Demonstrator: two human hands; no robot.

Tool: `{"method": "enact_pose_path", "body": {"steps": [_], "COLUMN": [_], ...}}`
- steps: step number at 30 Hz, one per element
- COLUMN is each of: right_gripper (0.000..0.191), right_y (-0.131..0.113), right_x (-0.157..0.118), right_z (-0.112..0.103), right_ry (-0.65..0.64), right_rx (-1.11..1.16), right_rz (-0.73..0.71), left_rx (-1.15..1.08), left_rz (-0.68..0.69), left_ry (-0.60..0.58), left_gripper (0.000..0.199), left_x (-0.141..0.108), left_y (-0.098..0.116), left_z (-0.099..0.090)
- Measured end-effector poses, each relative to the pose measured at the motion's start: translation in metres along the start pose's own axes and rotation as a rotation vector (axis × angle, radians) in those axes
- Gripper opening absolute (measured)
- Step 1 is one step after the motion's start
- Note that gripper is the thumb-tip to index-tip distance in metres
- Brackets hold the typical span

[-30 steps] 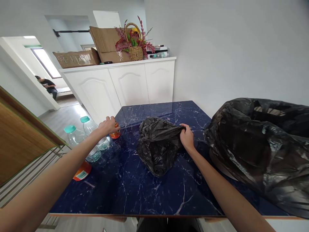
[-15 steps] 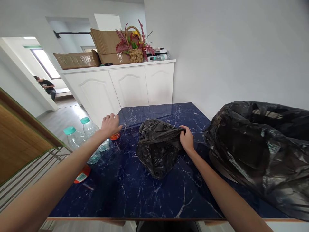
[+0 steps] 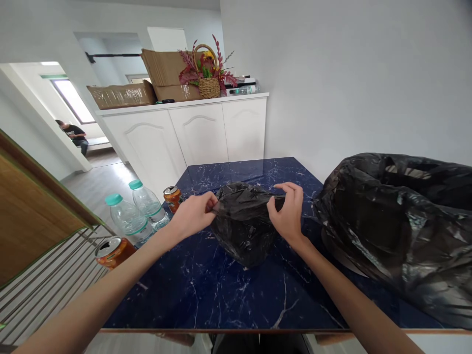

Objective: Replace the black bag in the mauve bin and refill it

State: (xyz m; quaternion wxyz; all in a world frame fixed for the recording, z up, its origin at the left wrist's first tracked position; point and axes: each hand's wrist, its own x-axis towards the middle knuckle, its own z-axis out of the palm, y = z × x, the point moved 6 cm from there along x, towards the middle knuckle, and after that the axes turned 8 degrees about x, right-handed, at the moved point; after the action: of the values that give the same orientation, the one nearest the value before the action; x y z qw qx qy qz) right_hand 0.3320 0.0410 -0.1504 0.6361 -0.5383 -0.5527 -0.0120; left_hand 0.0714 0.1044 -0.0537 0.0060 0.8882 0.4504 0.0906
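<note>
A crumpled black plastic bag point(image 3: 243, 231) lies on the dark blue marbled table point(image 3: 228, 305), its mouth partly spread. My left hand point(image 3: 195, 212) pinches the bag's left edge between thumb and fingers. At the bag's right edge is my right hand point(image 3: 289, 211), thumb and fingers apart, with the black plastic beside the thumb. Two clear bottles with teal caps, one nearer point(image 3: 129, 219) and one farther point(image 3: 149, 204), stand left of my left hand. One orange can point(image 3: 172, 197) is behind that hand, and another orange can point(image 3: 116, 251) stands beyond my left forearm.
A large bin lined with a black bag point(image 3: 391, 231) occupies the right side. A wire rack point(image 3: 66, 280) is at the left. Behind the table, a white cabinet point(image 3: 202, 130) holds cardboard boxes point(image 3: 121, 95) and a flower basket point(image 3: 209, 87). A person point(image 3: 75, 135) sits in the far room.
My left hand has moved right from near the far can to the bag's left edge and closed on it. My right hand's fingers have loosened and spread.
</note>
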Motion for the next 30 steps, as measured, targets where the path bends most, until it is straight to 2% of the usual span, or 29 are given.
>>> {"method": "enact_pose_path", "body": {"steps": [3,6,8,11,13,15,18,19,20,21,22,25,26,28,30], "right_gripper": [0.027,0.026,0.031,0.041,0.047,0.05,0.048,0.044,0.039,0.035,0.032,0.034,0.037,0.045,0.052], "right_y": [-0.04,-0.055,-0.051,-0.035,-0.027,-0.023,-0.021,-0.022,-0.023,-0.025,-0.028,-0.038,-0.041,-0.044,-0.044], "right_x": [-0.019,-0.041,-0.047,-0.045,-0.043,-0.043,-0.045,-0.047,-0.049,-0.051,-0.054,-0.063,-0.066,-0.071,-0.076], "right_z": [0.007,0.015,0.014,0.001,-0.013,-0.028,-0.045,-0.049,-0.051,-0.052,-0.052,-0.048,-0.046,-0.041,-0.037], "right_ry": [-0.317,-0.602,-0.661,-0.642,-0.609,-0.58,-0.582,-0.601,-0.627,-0.66,-0.695,-0.793,-0.813,-0.83,-0.841], "right_rx": [0.034,0.009,-0.071,-0.241,-0.35,-0.441,-0.516,-0.522,-0.517,-0.503,-0.483,-0.39,-0.344,-0.245,-0.165], "right_rz": [-0.144,-0.21,-0.165,-0.013,0.088,0.161,0.21,0.211,0.203,0.186,0.164,0.081,0.057,0.021,-0.015], "left_rx": [-0.085,-0.211,-0.288,-0.316,-0.342,-0.391,-0.592,-0.692,-0.78,-0.834,-0.831,-0.605,-0.579,-0.587,-0.632], "left_rz": [-0.059,-0.064,-0.03,-0.007,0.013,0.101,0.413,0.5,0.533,0.497,0.407,-0.05,-0.18,-0.281,-0.315], "left_ry": [0.102,0.202,0.219,0.163,0.03,-0.198,-0.641,-0.76,-0.817,-0.789,-0.701,-0.031,0.106,0.121,0.019], "left_gripper": [0.011,0.018,0.02,0.025,0.023,0.022,0.026,0.035,0.044,0.05,0.051,0.046,0.049,0.056,0.058], "left_x": [-0.009,-0.026,-0.039,-0.06,-0.076,-0.096,-0.133,-0.142,-0.145,-0.139,-0.127,-0.069,-0.055,-0.028,-0.009], "left_y": [0.0,0.01,0.02,0.034,0.044,0.059,0.085,0.089,0.088,0.08,0.066,-0.007,-0.03,-0.06,-0.077], "left_z": [-0.03,-0.055,-0.062,-0.063,-0.056,-0.044,-0.029,-0.027,-0.026,-0.023,-0.018,-0.008,0.0,0.029,0.057]}}
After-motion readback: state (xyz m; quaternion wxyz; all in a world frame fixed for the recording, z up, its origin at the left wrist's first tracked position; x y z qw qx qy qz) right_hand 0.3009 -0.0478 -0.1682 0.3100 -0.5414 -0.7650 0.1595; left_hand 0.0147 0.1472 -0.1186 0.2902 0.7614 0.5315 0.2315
